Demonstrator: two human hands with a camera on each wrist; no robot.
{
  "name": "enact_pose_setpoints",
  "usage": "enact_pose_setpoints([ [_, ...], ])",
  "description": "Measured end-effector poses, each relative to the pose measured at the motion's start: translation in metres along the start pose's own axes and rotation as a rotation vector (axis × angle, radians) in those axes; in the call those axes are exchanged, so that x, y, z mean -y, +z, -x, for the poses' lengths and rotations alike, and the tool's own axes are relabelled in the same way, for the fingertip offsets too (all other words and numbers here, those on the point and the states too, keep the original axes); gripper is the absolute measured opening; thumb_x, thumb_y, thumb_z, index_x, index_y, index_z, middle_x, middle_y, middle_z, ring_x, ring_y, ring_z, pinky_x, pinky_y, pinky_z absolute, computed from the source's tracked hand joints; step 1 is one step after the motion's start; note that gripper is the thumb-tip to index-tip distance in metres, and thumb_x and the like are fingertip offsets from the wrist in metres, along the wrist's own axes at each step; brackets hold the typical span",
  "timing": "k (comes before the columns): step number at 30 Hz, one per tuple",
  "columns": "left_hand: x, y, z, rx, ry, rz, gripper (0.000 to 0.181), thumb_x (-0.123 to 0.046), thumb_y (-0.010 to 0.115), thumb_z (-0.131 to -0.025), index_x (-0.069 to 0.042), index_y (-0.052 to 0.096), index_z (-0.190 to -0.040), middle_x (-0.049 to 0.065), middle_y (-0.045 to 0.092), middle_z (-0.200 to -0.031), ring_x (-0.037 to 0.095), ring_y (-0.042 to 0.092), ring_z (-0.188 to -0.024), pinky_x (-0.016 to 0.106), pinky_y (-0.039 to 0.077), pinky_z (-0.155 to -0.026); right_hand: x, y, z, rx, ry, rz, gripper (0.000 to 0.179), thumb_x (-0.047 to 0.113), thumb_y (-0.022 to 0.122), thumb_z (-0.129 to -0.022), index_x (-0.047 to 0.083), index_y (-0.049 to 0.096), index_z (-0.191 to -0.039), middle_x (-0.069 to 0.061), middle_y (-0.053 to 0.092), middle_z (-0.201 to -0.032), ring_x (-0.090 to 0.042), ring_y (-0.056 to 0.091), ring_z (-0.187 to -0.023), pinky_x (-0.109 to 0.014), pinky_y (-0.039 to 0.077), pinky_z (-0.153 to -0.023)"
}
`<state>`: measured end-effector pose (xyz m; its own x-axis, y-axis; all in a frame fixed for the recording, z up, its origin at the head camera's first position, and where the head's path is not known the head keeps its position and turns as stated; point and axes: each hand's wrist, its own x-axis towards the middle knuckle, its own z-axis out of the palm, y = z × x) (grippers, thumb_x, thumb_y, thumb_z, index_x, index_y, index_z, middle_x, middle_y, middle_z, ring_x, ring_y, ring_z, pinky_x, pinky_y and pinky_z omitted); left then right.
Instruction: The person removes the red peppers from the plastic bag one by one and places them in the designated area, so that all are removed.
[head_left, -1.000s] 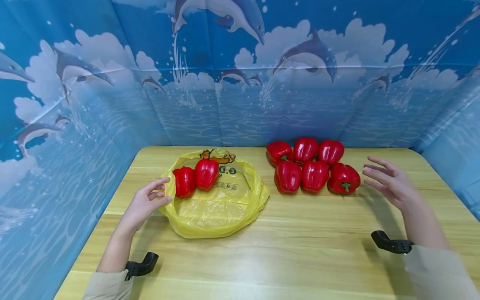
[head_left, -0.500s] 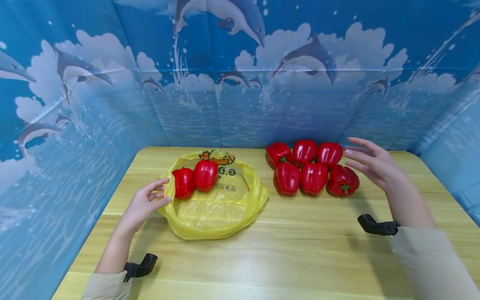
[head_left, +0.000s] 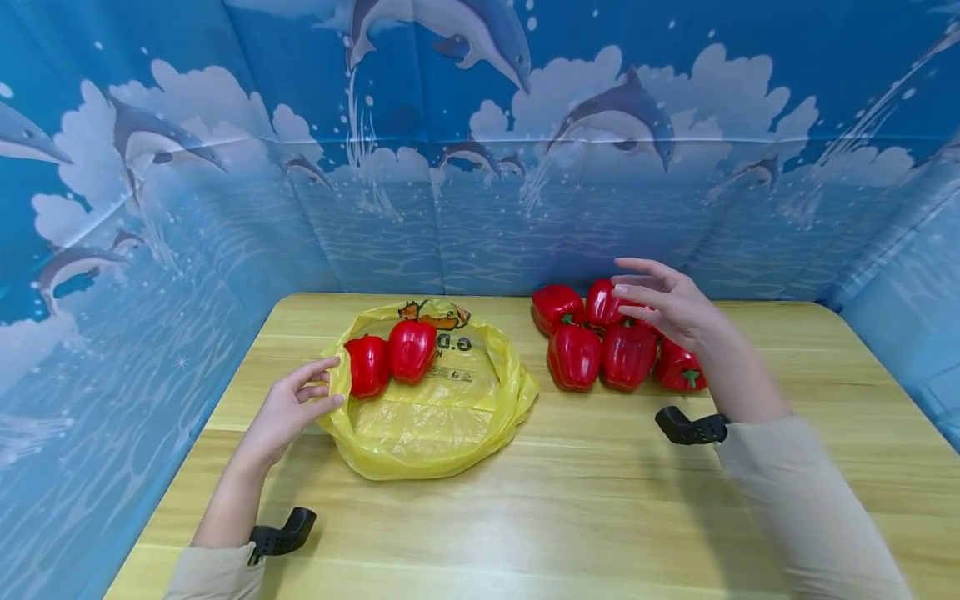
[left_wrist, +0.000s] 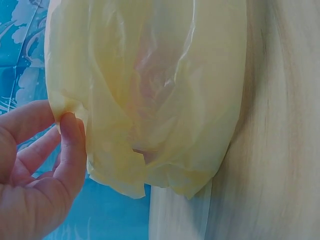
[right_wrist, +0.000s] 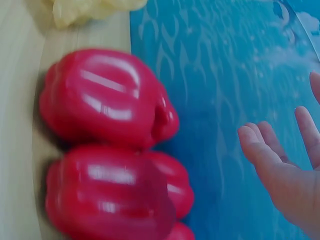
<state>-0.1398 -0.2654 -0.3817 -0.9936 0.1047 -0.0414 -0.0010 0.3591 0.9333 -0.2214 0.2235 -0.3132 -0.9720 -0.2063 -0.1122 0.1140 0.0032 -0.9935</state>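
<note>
Left grip (head_left: 285, 408) pinches thin, crinkled yellow bag (head_left: 423, 429); right grip (head_left: 671, 308) spread above glossy red peppers (head_left: 574, 358).

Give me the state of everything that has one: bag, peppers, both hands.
Yellow bag: mouth open, resting on the table.
Bagged peppers: two, side by side inside the bag.
Left hand: pinching the bag's rim.
Loose peppers: grouped on the table, some partly hidden by the right hand.
Right hand: fingers apart, holding nothing.

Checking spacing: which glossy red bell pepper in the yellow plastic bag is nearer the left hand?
The left pepper, beside the pinched rim; the other lies rightward.
</note>
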Motion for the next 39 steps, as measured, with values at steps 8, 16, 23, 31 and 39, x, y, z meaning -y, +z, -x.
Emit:
enact_pose_setpoints([
  [8,0.0,0.0,0.001,-0.001,-0.008,-0.003,0.059,-0.007,0.065,-0.087,-0.004,0.04,-0.14,0.015,0.04,-0.119,0.022,0.047,-0.102,0.019,0.048,-0.072,-0.003,0.033,-0.016,0.082,0.02,-0.011,0.059,0.014,0.062,-0.09,0.013,0.035,-0.143,-0.011,0.037,-0.136,-0.02,0.045,-0.115,-0.03,0.045,-0.092],
  [16,0.0,0.002,0.002,-0.01,-0.017,-0.003,0.059,-0.006,0.065,-0.086,-0.003,0.04,-0.139,0.016,0.04,-0.119,0.022,0.048,-0.101,0.019,0.049,-0.072,-0.006,0.057,-0.03,0.15,0.015,0.008,0.058,0.011,0.061,-0.09,0.009,0.035,-0.142,-0.017,0.033,-0.142,-0.017,0.051,-0.11,-0.043,0.036,-0.1],
  [23,0.0,0.004,0.0,-0.013,-0.02,-0.004,0.059,-0.008,0.067,-0.085,-0.004,0.042,-0.138,0.016,0.041,-0.119,0.023,0.048,-0.102,0.019,0.049,-0.073,-0.009,0.074,-0.041,0.186,0.021,-0.002,0.053,0.006,0.059,-0.091,0.008,0.038,-0.14,-0.012,0.043,-0.132,-0.028,0.046,-0.118,-0.045,0.036,-0.1],
  [31,-0.003,0.004,-0.001,-0.003,-0.022,0.015,0.059,-0.008,0.066,-0.086,-0.004,0.041,-0.139,0.016,0.04,-0.118,0.028,0.046,-0.104,0.018,0.048,-0.073,-0.014,0.099,-0.054,0.216,0.056,-0.038,0.05,0.004,0.059,-0.09,0.007,0.041,-0.137,-0.013,0.046,-0.128,-0.027,0.046,-0.116,-0.052,0.034,-0.1],
  [39,-0.003,0.0,0.0,0.0,-0.023,0.004,0.059,-0.006,0.065,-0.086,-0.004,0.04,-0.139,0.017,0.04,-0.119,0.028,0.046,-0.104,0.018,0.048,-0.072,-0.02,0.13,-0.067,0.292,0.066,-0.076,0.049,0.001,0.056,-0.091,0.004,0.041,-0.137,-0.02,0.042,-0.134,-0.039,0.035,-0.128,-0.053,0.033,-0.1],
])
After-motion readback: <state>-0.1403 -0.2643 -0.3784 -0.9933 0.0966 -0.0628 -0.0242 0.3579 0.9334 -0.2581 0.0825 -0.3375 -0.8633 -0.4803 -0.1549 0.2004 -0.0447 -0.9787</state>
